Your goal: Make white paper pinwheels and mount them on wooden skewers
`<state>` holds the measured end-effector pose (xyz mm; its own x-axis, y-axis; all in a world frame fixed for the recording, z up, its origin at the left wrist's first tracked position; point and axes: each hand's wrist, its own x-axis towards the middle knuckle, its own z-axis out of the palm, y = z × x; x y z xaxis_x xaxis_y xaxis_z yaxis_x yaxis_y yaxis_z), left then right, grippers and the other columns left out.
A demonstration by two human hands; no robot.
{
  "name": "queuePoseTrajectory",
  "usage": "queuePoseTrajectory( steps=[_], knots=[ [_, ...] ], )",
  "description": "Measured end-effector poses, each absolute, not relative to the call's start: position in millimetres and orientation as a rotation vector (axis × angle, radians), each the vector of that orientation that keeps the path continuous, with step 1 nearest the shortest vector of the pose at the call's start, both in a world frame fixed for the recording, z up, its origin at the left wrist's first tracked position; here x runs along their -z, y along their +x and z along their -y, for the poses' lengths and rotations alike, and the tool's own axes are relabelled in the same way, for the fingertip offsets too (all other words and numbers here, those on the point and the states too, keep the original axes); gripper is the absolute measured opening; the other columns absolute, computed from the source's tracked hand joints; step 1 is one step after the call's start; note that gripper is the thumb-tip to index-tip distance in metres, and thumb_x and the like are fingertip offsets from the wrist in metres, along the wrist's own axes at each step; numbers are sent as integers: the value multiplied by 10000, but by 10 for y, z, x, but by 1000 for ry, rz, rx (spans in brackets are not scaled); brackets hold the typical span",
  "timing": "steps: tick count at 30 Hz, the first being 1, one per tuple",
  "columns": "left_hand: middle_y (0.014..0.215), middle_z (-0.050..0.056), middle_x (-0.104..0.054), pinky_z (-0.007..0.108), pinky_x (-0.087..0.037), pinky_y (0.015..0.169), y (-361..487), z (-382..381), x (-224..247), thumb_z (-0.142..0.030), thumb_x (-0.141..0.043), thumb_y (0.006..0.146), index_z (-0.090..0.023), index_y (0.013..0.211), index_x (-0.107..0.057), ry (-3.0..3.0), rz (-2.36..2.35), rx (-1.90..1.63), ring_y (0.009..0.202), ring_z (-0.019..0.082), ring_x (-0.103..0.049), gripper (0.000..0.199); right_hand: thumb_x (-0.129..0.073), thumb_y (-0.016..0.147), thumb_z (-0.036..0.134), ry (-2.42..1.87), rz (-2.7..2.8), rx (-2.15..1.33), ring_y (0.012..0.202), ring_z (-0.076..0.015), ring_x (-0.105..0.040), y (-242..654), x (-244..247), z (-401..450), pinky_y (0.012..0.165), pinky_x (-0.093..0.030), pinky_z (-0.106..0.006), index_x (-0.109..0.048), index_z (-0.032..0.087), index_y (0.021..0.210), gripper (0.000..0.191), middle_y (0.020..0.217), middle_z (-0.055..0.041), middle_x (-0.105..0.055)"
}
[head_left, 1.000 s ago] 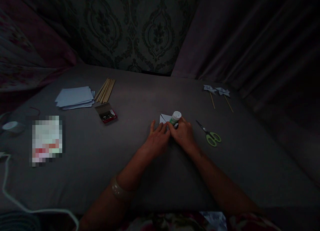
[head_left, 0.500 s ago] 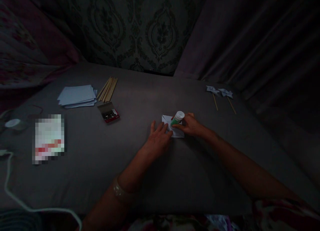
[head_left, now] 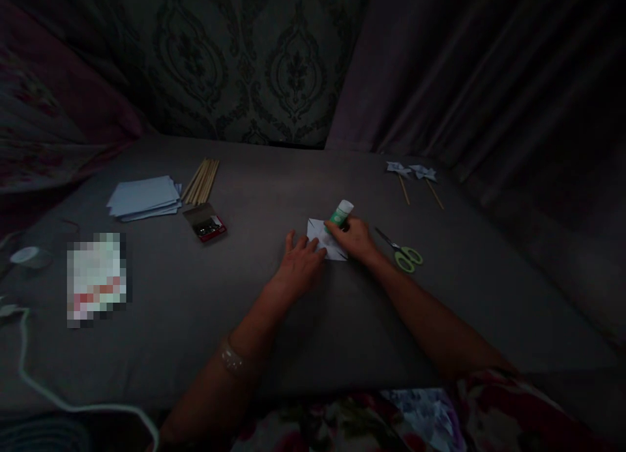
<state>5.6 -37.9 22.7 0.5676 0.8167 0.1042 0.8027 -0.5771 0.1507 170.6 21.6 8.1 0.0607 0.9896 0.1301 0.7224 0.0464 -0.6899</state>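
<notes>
A small white paper square (head_left: 334, 249) with slits at its corners lies on the grey-covered table. My left hand (head_left: 300, 263) rests on the paper's left side, fingers spread and flat. Tilted over the middle of the square is a green and white glue stick (head_left: 339, 216), its lower end down at the paper. My right hand (head_left: 356, 238) is wrapped round it from the right. Just right of that hand lies a pair of scissors (head_left: 405, 255) with green handles, blades slightly apart.
Back left: a stack of white paper (head_left: 145, 197), a bundle of wooden sticks (head_left: 202, 181) and an open red box (head_left: 210, 229) of small metal pieces. Two paper pinwheels (head_left: 423, 172) on sticks lie back right. A white cord (head_left: 73, 408) and a round container (head_left: 29, 256) are far left.
My right hand and the glue stick have shifted a little over the paper, the stick leaning differently. The scissors, hidden before, now show beside my right forearm. The whole view has shifted slightly.
</notes>
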Motion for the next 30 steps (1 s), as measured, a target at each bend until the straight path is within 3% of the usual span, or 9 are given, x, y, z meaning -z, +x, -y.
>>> queuePoseTrajectory(
  steps=[2,6,12,18,26,30],
  knots=[
    [1187,110,-608,617,-186,1078,56,376,-233,-240,-456,900,-198,1099,-627,2725,-1404,-231,1138,303,-518,265,-620,717,545,-1661,1503,-723,668,-191,-597,1791,-122,-253,622,-429,-304,-618,174,724,371,675,-38,-634],
    [1157,95,-622,621,-201,1066,49,364,-225,-252,-455,900,-208,1086,-628,2765,-1389,-211,1115,297,-532,258,-634,665,594,-1513,1142,-724,674,-164,-580,1970,-221,-203,603,-429,-272,-618,163,735,437,686,-24,-628],
    [1212,104,-605,607,-207,1070,15,339,-235,-254,-462,892,-221,1053,-639,2759,-1417,-287,1158,293,-510,241,-700,595,531,-1545,1051,-815,661,-169,-590,2120,-134,-68,599,-436,-274,-620,155,716,403,693,-32,-645],
    [1320,107,-558,627,-176,1074,27,321,-215,-279,-409,926,-241,1182,-592,2724,-1369,-272,1232,297,-473,317,-653,680,487,-1631,1371,-705,673,-203,-623,1995,-128,-36,613,-441,-296,-640,152,741,342,718,-61,-676],
    [1390,137,-500,646,-155,1080,76,321,-171,-322,-381,948,-247,1287,-542,2671,-1365,-171,1283,312,-444,383,-654,759,357,-1645,1923,-327,779,-211,-631,1673,-181,-77,865,-384,-381,-649,162,836,209,781,-60,-686],
    [1395,130,-498,657,-161,1070,75,331,-201,-314,-410,939,-255,1289,-538,2639,-1380,-181,1284,312,-445,377,-639,782,346,-1589,2037,-325,781,-205,-619,1702,-159,-149,840,-375,-365,-639,159,846,198,798,-68,-678]
  ],
)
